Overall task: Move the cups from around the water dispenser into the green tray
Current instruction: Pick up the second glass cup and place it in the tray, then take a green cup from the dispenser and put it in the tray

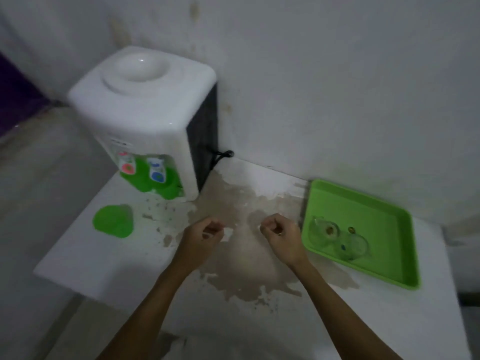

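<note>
A white water dispenser (145, 113) with green tap recess stands at the back left of the white counter. A green cup (113, 221) sits in front of it, to its left. The green tray (384, 229) lies at the right against the wall, with two clear glass cups (324, 229) (350, 246) in its near left corner. My left hand (202, 235) and my right hand (280, 233) hover over the counter's middle, both with fingers curled in and nothing held. The right hand is just left of the tray.
The counter top (246, 255) has a large worn brown patch in the middle. A black power cord (220, 155) runs from the dispenser's back to the wall. The counter's left edge drops to the floor.
</note>
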`<move>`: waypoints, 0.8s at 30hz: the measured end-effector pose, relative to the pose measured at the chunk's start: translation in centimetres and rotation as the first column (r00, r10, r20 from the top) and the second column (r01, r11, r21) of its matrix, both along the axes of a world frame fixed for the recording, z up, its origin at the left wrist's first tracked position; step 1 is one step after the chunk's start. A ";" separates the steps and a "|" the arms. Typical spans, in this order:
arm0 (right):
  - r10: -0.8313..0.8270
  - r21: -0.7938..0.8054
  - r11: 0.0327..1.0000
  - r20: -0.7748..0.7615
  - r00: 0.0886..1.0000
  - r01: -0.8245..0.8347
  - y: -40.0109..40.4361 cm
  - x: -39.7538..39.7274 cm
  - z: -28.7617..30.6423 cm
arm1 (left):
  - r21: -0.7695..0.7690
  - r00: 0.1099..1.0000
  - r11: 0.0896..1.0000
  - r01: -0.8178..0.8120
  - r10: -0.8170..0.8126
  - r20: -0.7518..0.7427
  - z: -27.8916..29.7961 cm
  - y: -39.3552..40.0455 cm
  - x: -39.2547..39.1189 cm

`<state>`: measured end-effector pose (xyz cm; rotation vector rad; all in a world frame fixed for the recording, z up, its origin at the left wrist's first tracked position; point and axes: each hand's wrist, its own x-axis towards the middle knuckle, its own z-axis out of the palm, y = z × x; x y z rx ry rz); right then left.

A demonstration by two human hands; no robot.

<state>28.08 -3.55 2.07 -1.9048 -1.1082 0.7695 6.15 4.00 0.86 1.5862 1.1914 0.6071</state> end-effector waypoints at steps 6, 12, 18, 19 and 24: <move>0.146 -0.057 0.987 -0.065 0.987 -0.150 6.8 -9.9 -0.8 | 0.111 0.982 0.981 -0.158 0.168 -0.085 0.2 3.6 -12.0; 0.189 -0.092 0.975 -0.143 0.971 -0.204 11.5 -16.9 -1.8 | 0.291 0.891 0.923 -0.254 0.340 -0.301 -0.1 7.6 -19.0; 0.237 -0.104 0.962 -0.137 0.962 -0.252 13.6 -19.8 -3.1 | 0.223 0.851 0.959 -0.173 0.260 -0.457 -1.6 10.6 -21.9; 0.242 -0.109 0.960 -0.135 0.961 -0.257 13.7 -20.0 -3.0 | 0.167 0.844 0.973 -0.160 0.222 -0.488 -1.9 11.0 -22.1; 0.235 -0.107 0.963 -0.118 0.965 -0.247 14.0 -19.3 -3.0 | 0.125 0.847 0.982 -0.139 0.183 -0.500 -3.0 12.1 -22.1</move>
